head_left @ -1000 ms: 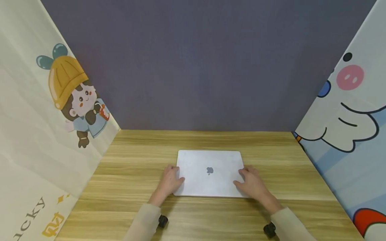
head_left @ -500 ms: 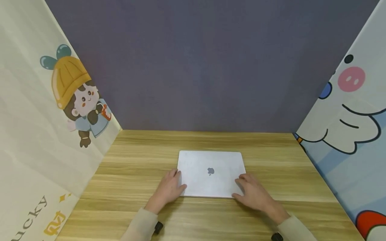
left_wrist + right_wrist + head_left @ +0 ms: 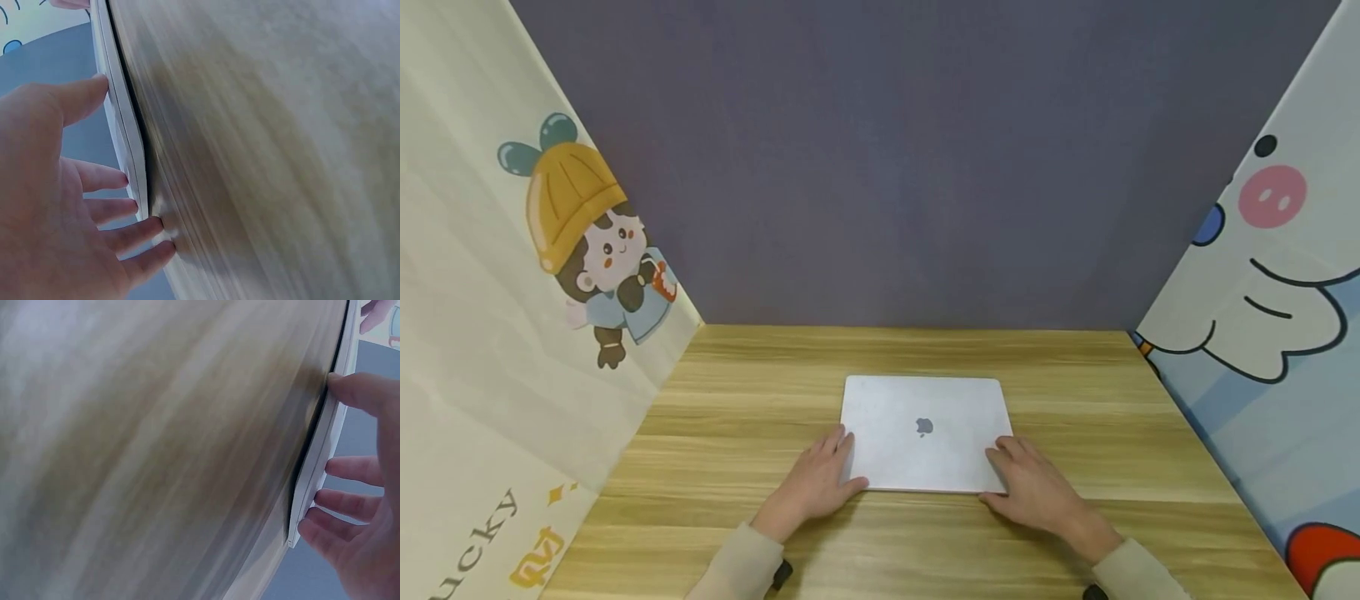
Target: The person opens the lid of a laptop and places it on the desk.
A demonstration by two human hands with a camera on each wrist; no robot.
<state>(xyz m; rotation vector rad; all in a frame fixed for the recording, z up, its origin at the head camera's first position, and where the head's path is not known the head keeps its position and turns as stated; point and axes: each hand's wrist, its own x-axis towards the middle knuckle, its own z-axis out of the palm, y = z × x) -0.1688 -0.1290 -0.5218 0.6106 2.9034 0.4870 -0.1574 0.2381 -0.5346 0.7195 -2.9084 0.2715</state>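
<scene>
The left hand and right hand are apart, fingers loosely extended, touching the near left and near right corners of a closed silver laptop; it lies on the wood-grain surface. Behind stands a dark grey panel; cartoon-printed panels flank the surface.

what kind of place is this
Probably a small staged tabletop booth: a wood-grain table holding a closed laptop, a plain dark backdrop behind it, and cartoon-printed panels on both sides.
</scene>
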